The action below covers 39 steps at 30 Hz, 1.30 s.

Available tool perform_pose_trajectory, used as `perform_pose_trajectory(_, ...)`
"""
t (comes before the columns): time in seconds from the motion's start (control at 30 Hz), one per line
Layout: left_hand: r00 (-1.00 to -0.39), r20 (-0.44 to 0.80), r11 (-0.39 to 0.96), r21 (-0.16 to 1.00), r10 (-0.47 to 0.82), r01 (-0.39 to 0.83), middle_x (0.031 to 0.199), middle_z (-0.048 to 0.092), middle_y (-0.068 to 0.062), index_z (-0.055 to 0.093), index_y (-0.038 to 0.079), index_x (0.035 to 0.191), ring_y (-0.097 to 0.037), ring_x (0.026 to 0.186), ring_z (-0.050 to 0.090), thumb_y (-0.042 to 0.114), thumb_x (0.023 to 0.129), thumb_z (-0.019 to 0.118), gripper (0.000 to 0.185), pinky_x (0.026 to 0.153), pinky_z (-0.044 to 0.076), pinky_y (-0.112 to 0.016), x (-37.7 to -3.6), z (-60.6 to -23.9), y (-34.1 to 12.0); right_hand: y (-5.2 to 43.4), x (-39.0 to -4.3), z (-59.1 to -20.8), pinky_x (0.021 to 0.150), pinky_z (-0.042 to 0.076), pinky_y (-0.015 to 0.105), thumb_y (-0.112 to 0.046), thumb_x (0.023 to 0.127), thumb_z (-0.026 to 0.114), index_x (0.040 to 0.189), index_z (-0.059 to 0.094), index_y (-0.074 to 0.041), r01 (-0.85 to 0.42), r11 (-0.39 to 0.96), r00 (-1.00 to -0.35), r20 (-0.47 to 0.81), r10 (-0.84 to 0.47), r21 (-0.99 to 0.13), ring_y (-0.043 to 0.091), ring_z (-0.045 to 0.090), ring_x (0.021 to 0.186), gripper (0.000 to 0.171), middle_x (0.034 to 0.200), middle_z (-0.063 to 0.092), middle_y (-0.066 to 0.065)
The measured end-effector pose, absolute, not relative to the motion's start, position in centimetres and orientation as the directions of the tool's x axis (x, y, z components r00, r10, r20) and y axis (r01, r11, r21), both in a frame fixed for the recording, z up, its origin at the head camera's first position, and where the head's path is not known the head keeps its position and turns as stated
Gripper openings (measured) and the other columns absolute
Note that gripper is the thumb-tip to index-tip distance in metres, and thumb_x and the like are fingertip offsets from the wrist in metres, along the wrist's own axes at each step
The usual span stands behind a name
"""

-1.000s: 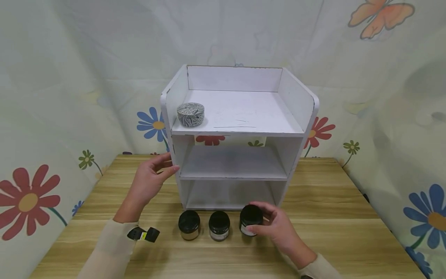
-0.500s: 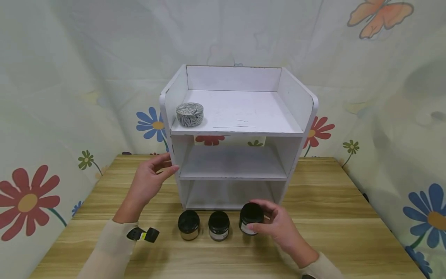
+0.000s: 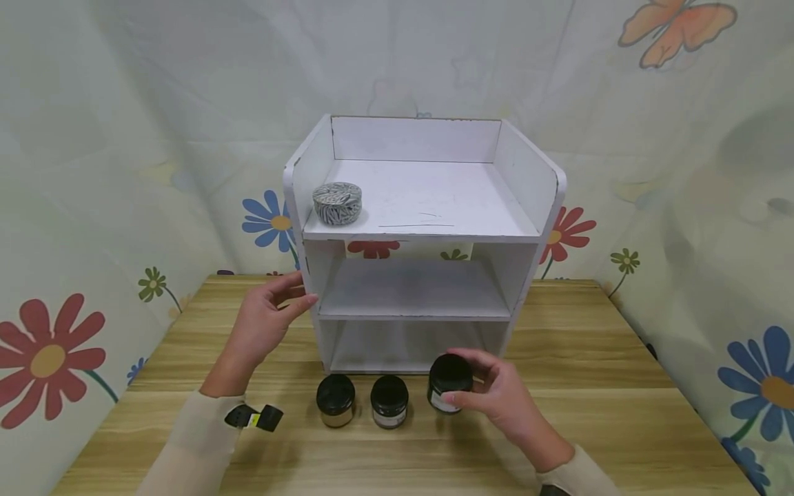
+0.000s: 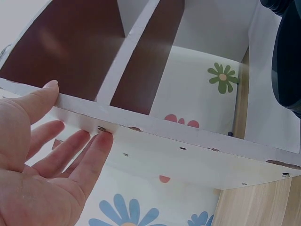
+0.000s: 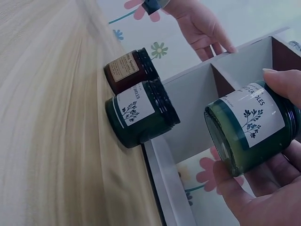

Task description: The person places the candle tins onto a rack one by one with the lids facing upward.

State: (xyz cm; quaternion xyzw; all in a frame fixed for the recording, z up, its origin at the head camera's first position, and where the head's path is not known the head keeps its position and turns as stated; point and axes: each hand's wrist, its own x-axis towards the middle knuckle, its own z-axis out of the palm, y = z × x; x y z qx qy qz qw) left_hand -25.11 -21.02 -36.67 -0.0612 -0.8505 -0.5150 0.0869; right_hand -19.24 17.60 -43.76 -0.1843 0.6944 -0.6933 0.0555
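A white three-level shelf unit (image 3: 527, 200) stands on a wooden table (image 3: 620, 413). My right hand (image 3: 490, 393) grips a green black-lidded candle jar (image 3: 448, 383) (image 5: 251, 125), lifted just above the table in front of the bottom shelf. My left hand (image 3: 267, 320) rests with straight fingers (image 4: 96, 148) against the unit's left side wall (image 4: 178, 150). Two more black-lidded jars stand in a row on the table: a green one (image 3: 389, 401) (image 5: 141, 115) and a brown one (image 3: 336, 399) (image 5: 127, 70). A patterned round tin (image 3: 337, 202) sits on the top shelf at the left.
Flower-printed fabric (image 3: 93, 207) hangs behind and to both sides of the table. The middle shelf (image 3: 415, 289) and bottom shelf (image 3: 403, 344) hold nothing. A black wrist strap (image 3: 254, 417) sits on my left sleeve.
My right hand has lifted the rightmost jar slightly off the table and tilted it. The left hand has stayed on the shelf's side.
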Motion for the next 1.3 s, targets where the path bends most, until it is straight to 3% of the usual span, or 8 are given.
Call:
perform_pose_trajectory(0.5, -0.979, 0.203, 0.457, 0.869, 0.016, 0.188, 0.149, 0.057, -0.007, 0.055, 0.022, 0.149, -0.034, 0.133, 0.059, 0.049, 0.093, 0.072, 0.064, 0.105, 0.053, -0.055, -25.1, -36.6, -21.1, 17.7, -19.2, -42.7, 0.09, 0.061, 0.028, 0.002, 0.078, 0.085, 0.134, 0.061, 0.004, -0.225, -0.035, -0.908, 0.223, -0.353, -0.974, 0.013, 0.071, 0.106, 0.062, 0.125, 0.07, 0.005)
perform_pose_trajectory(0.7, -0.978, 0.206, 0.456, 0.869, 0.016, 0.191, 0.149, 0.057, -0.007, 0.055, 0.022, 0.149, -0.034, 0.133, 0.059, 0.048, 0.093, 0.072, 0.064, 0.105, 0.053, -0.055, -25.1, -36.5, -21.0, 17.7, -19.1, -42.2, 0.09, 0.061, 0.027, 0.0, 0.079, 0.086, 0.134, 0.062, 0.001, -0.245, -0.011, -0.906, 0.233, -0.354, -0.969, 0.014, 0.072, 0.105, 0.06, 0.125, 0.07, 0.007)
perform_pose_trajectory(1.3, -0.976, 0.217, 0.455, 0.867, 0.02, 0.202, 0.147, 0.059, -0.006, 0.057, 0.021, 0.148, -0.032, 0.132, 0.059, 0.048, 0.093, 0.072, 0.063, 0.108, 0.051, -0.055, -25.2, -36.9, -21.2, 17.4, -19.0, -41.4, 0.09, 0.061, 0.027, 0.002, 0.078, 0.085, 0.134, 0.06, 0.006, -0.249, -0.063, -0.902, 0.255, -0.349, -0.966, 0.012, 0.073, 0.103, 0.061, 0.12, 0.072, -0.004)
